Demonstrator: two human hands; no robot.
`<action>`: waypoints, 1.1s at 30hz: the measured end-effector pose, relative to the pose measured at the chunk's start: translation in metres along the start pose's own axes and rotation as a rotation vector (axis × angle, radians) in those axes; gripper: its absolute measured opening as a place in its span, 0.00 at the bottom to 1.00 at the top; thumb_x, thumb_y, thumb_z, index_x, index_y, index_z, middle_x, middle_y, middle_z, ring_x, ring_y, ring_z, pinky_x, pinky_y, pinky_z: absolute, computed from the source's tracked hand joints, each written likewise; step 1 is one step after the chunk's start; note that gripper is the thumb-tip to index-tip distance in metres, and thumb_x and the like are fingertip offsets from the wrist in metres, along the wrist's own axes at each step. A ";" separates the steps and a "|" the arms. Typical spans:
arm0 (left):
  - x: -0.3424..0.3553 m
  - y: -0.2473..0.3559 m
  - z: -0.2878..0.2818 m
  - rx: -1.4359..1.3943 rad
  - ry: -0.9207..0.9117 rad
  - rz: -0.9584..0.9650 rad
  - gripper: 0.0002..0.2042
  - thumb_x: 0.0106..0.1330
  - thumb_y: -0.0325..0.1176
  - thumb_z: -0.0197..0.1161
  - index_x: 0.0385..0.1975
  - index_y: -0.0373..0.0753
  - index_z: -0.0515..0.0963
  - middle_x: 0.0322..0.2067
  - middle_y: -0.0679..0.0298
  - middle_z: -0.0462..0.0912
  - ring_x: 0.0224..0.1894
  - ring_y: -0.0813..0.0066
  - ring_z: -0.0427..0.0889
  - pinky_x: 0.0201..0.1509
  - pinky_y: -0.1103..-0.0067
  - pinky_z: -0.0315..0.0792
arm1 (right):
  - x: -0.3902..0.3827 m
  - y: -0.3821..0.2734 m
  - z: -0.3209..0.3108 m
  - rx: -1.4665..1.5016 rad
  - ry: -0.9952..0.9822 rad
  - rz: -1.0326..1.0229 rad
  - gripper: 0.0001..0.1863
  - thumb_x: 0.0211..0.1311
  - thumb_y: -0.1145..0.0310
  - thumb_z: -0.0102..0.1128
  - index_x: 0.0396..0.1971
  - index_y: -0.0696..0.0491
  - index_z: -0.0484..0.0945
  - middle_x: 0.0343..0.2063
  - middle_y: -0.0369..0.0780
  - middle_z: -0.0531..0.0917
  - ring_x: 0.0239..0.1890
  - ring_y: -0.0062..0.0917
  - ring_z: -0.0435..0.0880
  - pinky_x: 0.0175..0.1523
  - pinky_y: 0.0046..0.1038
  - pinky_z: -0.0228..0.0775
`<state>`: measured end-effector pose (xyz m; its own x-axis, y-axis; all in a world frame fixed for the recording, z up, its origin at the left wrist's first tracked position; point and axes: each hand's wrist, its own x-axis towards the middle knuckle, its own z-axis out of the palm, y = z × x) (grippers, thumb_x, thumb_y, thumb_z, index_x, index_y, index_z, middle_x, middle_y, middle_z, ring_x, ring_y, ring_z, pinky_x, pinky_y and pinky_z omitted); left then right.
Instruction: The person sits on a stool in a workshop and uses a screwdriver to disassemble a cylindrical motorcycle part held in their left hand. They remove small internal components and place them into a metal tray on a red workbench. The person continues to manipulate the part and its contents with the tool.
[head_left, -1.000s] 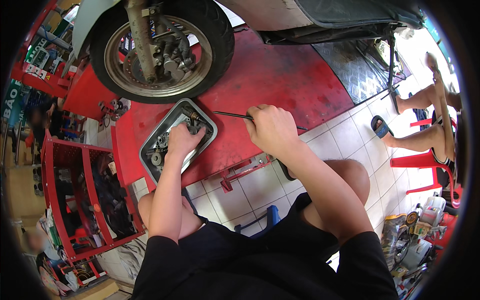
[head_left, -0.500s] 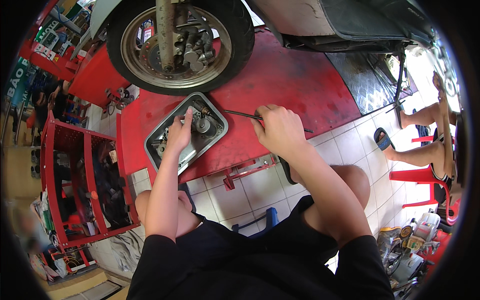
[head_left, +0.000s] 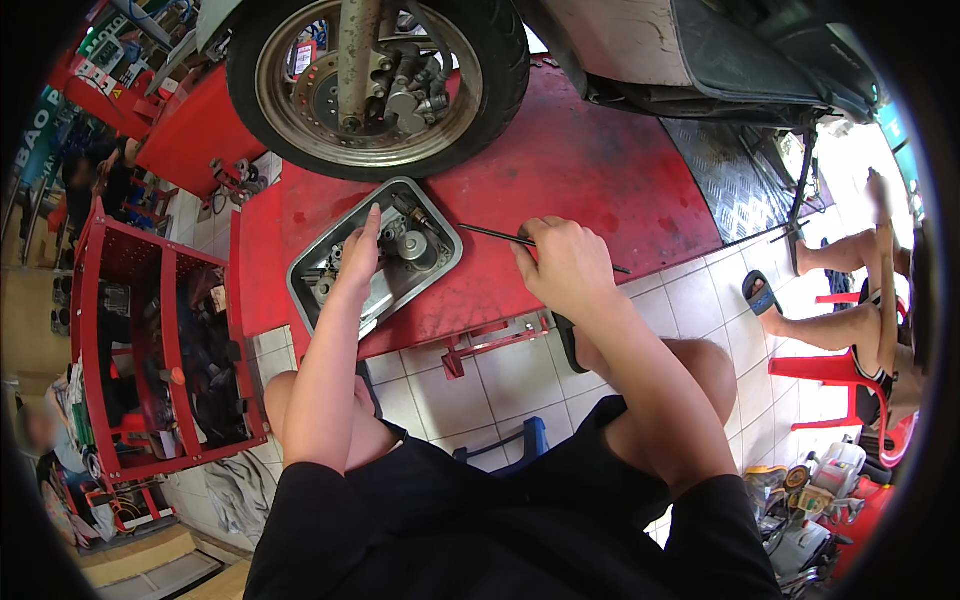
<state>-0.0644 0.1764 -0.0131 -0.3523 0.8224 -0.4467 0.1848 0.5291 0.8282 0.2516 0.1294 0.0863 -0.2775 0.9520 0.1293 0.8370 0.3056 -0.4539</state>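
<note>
Probably sorting metal parts [head_left: 417, 250] in the tray [head_left: 379, 301], left of centre in frame, with left hand [head_left: 357, 264] among them; can't tell its grip from here. Gripping thin dark rod [head_left: 494, 235] in right hand [head_left: 570, 262], mid-frame. Likely calls next for pinching one part free, keeping rod off tray.

Metal parts [head_left: 420, 251] lie in a tray [head_left: 441, 214] on the platform [head_left: 580, 180], between worker [head_left: 510, 535] and front wheel [head_left: 506, 95]. The left hand [head_left: 357, 257] is over the tray; a rod [head_left: 490, 233], in the right hand [head_left: 570, 262], lies to the tray's right. Shelving [head_left: 174, 335] stands left of the platform, a chair [head_left: 815, 368] right.
</note>
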 end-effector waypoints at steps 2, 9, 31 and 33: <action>-0.001 0.001 0.002 -0.072 -0.037 -0.014 0.43 0.65 0.67 0.52 0.62 0.26 0.66 0.61 0.46 0.69 0.63 0.59 0.69 0.65 0.69 0.61 | 0.000 0.001 0.000 -0.005 0.007 -0.002 0.10 0.58 0.65 0.62 0.32 0.57 0.80 0.29 0.46 0.83 0.30 0.45 0.83 0.36 0.42 0.76; -0.022 0.003 0.002 -0.260 -0.084 -0.047 0.36 0.66 0.61 0.55 0.61 0.33 0.67 0.60 0.54 0.69 0.56 0.59 0.71 0.57 0.65 0.67 | 0.005 -0.005 -0.002 -0.018 0.005 -0.018 0.09 0.58 0.65 0.62 0.31 0.56 0.80 0.28 0.46 0.82 0.31 0.45 0.83 0.36 0.42 0.76; -0.192 -0.093 -0.011 1.290 -0.817 0.621 0.18 0.58 0.46 0.67 0.39 0.37 0.84 0.40 0.55 0.86 0.46 0.57 0.84 0.46 0.63 0.79 | -0.024 -0.037 0.018 -0.010 -0.288 -0.575 0.11 0.54 0.66 0.63 0.35 0.55 0.80 0.29 0.44 0.82 0.33 0.43 0.82 0.37 0.40 0.75; -0.198 -0.100 -0.010 1.321 -0.931 0.558 0.20 0.59 0.47 0.67 0.43 0.37 0.83 0.43 0.56 0.85 0.48 0.58 0.84 0.48 0.64 0.79 | -0.024 -0.048 0.020 -0.109 -0.367 -0.657 0.11 0.55 0.66 0.62 0.36 0.54 0.80 0.29 0.44 0.82 0.34 0.42 0.82 0.37 0.39 0.76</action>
<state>-0.0218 -0.0416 -0.0045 0.5384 0.5355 -0.6506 0.8360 -0.4365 0.3325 0.2082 0.0917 0.0871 -0.8580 0.5127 0.0329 0.4821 0.8257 -0.2929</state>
